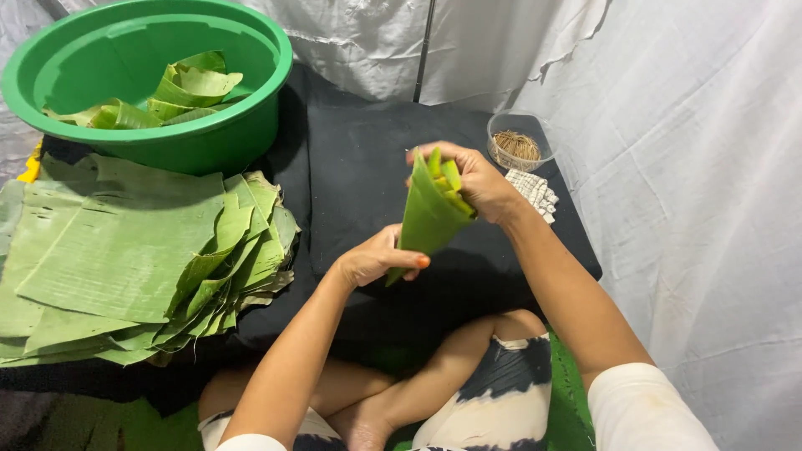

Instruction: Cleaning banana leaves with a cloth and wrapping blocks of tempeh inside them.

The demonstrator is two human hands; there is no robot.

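A green banana leaf rolled into a cone (pixel 426 217) is held upright over the black cloth (pixel 359 167). My left hand (pixel 376 257) pinches the cone's narrow lower tip. My right hand (pixel 476 179) grips its wide upper rim, fingers folded over the layered edges. Both hands are shut on the same leaf cone.
A thick stack of flat banana leaves (pixel 125 250) lies at the left. Behind it stands a green plastic basin (pixel 200 138) with folded leaf cones (pixel 180 92) inside. A small clear bowl of thin sticks (pixel 518 144) and a checked cloth (pixel 535 192) sit at the right. White fabric surrounds.
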